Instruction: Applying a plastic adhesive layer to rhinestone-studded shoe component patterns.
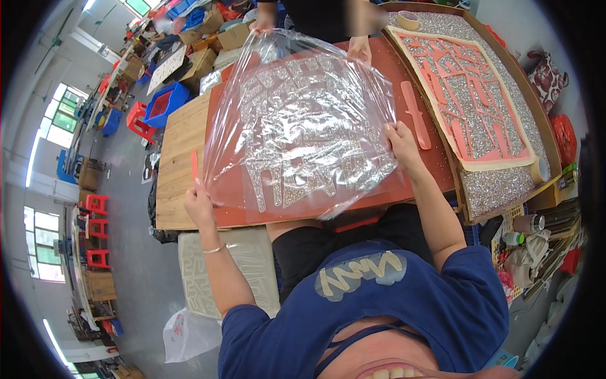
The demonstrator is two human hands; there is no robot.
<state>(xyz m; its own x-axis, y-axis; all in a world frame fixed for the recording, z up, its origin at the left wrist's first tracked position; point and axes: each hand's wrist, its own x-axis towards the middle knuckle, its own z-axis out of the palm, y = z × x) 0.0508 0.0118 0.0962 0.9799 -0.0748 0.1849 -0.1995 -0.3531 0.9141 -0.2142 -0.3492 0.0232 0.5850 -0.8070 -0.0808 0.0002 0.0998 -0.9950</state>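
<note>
A large clear plastic film (226,148) is stretched over the red work surface (227,218). My left hand (200,203) pinches its near left corner, and my right hand (402,145) grips its right edge. Across the table, a co-worker's two hands (360,50) hold the far side. Under or against the film lie several glittery silver cut-out shapes (303,180); glare hides parts of them. A narrow pink strip (194,167) lies just beyond my left hand. Past my right hand rests a long pink flat tool (415,115) with a short side arm.
On the right stands a tray of silver glitter (505,189) with a pink cut-out stencil in a cream frame (435,110). Tape rolls (539,169) sit on it. Bare wood (180,161) borders the left. Blue bin (167,104) and red stools (98,226) stand farther left.
</note>
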